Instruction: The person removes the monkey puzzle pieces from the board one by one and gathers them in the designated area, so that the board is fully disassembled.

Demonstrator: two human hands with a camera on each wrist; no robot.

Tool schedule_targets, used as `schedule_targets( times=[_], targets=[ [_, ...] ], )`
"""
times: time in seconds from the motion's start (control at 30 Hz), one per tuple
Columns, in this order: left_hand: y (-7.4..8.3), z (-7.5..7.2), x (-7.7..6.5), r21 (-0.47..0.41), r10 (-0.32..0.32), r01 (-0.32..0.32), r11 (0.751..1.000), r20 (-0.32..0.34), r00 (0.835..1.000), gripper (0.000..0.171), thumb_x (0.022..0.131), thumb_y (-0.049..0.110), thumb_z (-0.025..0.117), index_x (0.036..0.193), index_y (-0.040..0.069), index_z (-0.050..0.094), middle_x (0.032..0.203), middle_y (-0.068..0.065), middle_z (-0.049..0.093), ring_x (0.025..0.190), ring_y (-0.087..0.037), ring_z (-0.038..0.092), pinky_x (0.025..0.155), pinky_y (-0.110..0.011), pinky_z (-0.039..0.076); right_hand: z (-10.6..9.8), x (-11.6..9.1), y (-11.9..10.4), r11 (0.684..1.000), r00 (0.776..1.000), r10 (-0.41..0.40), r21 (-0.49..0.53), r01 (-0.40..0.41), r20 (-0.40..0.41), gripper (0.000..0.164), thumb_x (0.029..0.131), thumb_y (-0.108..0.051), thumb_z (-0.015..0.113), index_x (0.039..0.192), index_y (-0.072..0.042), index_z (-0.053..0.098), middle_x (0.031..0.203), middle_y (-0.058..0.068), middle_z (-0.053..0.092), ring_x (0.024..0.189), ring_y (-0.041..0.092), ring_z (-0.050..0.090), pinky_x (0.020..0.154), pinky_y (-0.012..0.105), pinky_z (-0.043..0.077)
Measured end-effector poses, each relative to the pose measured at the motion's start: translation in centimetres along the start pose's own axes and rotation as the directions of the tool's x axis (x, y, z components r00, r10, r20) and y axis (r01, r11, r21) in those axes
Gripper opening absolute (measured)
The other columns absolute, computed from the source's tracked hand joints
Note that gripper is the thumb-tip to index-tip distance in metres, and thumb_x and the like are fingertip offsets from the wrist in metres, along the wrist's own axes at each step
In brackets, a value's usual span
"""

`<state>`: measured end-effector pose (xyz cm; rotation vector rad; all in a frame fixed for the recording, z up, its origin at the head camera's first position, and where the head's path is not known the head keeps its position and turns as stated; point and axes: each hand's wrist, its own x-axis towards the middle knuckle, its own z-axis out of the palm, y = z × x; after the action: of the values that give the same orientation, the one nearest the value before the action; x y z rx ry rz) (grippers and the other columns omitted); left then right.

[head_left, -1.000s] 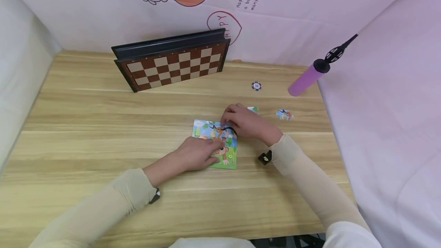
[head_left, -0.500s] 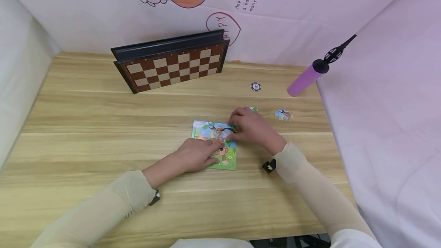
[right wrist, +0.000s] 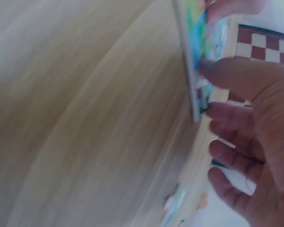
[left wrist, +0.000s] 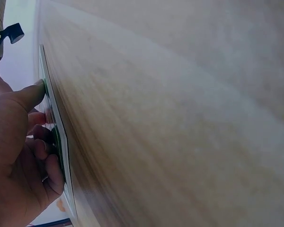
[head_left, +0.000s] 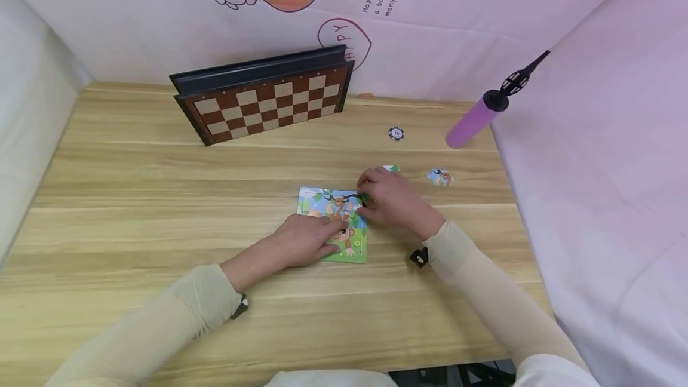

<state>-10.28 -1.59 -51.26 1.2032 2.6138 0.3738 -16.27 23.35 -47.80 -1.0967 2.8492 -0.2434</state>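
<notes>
Likely light and stiff, the puzzle suits an edge hold; left hand and right hand touch it, unclenched.

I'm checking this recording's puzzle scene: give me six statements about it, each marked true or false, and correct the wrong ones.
1. The left hand rests on the jigsaw puzzle. True.
2. The right hand is at the puzzle's near left corner. False: it is at the far right corner.
3. The poker chip lies right of the chessboard. True.
4. The chessboard lies flat. False: it stands on edge, partly folded.
5. A loose puzzle piece lies on the table, right of the puzzle. True.
6. The purple cylinder is left of the chip. False: it is to the right.
</notes>
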Motion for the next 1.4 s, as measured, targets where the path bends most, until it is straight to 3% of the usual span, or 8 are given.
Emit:
schedule_targets(
  times=[0.2, 0.4, 0.57, 0.73, 0.9, 1.07, 1.4],
  targets=[
    [0.2, 0.3, 0.3, -0.029, 0.011, -0.011, 1.000, -0.002, 1.000, 0.056, 0.101, 0.051, 0.058, 0.150, 0.024, 0.050, 0.138, 0.000, 0.062, 0.112, -0.019, 0.066, 0.069, -0.041, 0.055, -1.1, -2.2, 3.0, 0.997, 0.995, 0.069, 0.022, -0.067, -0.078, 0.041, 0.083, -0.040, 0.081, 0.109, -0.010, 0.075, 0.123, 0.004, 0.062, 0.112, 0.023, 0.056, 0.090, 0.042, 0.049],
    [0.1, 0.2, 0.0, -0.037, 0.000, 0.000, 0.999, -0.015, 1.000, 0.056, 0.101, 0.049, 0.060, 0.150, 0.023, 0.050, 0.129, 0.002, 0.067, 0.104, -0.017, 0.068, 0.061, -0.038, 0.053, -3.7, -8.1, 9.2, 0.987, 0.975, 0.162, 0.025, -0.160, -0.154, 0.039, 0.078, -0.032, 0.086, 0.105, -0.007, 0.075, 0.119, 0.009, 0.065, 0.110, 0.030, 0.059, 0.090, 0.049, 0.048],
    [-0.2, 0.1, -0.5, -0.028, -0.014, 0.014, 1.000, -0.005, 1.000, 0.058, 0.100, 0.050, 0.060, 0.150, 0.023, 0.050, 0.135, -0.001, 0.064, 0.109, -0.019, 0.067, 0.062, -0.039, 0.053, -4.4, -13.4, 14.9, 0.960, 0.956, 0.275, -0.027, -0.279, -0.105, 0.039, 0.081, -0.034, 0.084, 0.108, -0.007, 0.074, 0.120, 0.009, 0.064, 0.111, 0.032, 0.058, 0.087, 0.054, 0.049],
    [0.0, -0.3, -0.6, -0.048, -0.013, 0.013, 0.999, -0.006, 1.000, 0.058, 0.100, 0.048, 0.061, 0.150, 0.021, 0.050, 0.139, -0.004, 0.061, 0.114, -0.023, 0.066, 0.067, -0.043, 0.055, -5.0, -16.4, 18.6, 0.925, 0.929, 0.371, -0.086, -0.371, -0.023, 0.041, 0.082, -0.036, 0.083, 0.109, -0.006, 0.074, 0.119, 0.009, 0.064, 0.113, 0.033, 0.056, 0.087, 0.056, 0.048],
    [0.3, -0.3, -0.2, -0.052, 0.011, -0.012, 0.999, -0.019, 1.000, 0.056, 0.100, 0.046, 0.062, 0.149, 0.020, 0.052, 0.135, -0.004, 0.064, 0.108, -0.022, 0.068, 0.065, -0.041, 0.054, -5.5, -17.4, 20.2, 0.918, 0.923, 0.385, -0.103, -0.383, 0.009, 0.041, 0.083, -0.032, 0.081, 0.112, -0.004, 0.072, 0.120, 0.012, 0.063, 0.111, 0.035, 0.056, 0.086, 0.057, 0.048],
    [0.2, -0.1, -0.1, -0.048, 0.024, -0.026, 0.999, -0.035, 0.999, 0.056, 0.100, 0.047, 0.061, 0.149, 0.020, 0.052, 0.131, -0.003, 0.066, 0.104, -0.020, 0.069, 0.065, -0.040, 0.054, -5.6, -16.8, 20.4, 0.927, 0.931, 0.364, -0.106, -0.360, 0.018, 0.040, 0.084, -0.030, 0.079, 0.113, -0.003, 0.072, 0.118, 0.013, 0.063, 0.109, 0.036, 0.057, 0.085, 0.057, 0.048],
    [0.0, 0.1, 0.1, -0.052, 0.001, -0.001, 0.999, -0.002, 1.000, 0.058, 0.100, 0.049, 0.061, 0.150, 0.022, 0.050, 0.132, -0.002, 0.066, 0.110, -0.020, 0.067, 0.072, -0.041, 0.055, -5.3, -16.3, 20.6, 0.923, 0.926, 0.374, -0.123, -0.366, 0.050, 0.039, 0.086, -0.027, 0.079, 0.114, 0.000, 0.071, 0.117, 0.015, 0.063, 0.108, 0.037, 0.057, 0.086, 0.058, 0.048]
  ],
)
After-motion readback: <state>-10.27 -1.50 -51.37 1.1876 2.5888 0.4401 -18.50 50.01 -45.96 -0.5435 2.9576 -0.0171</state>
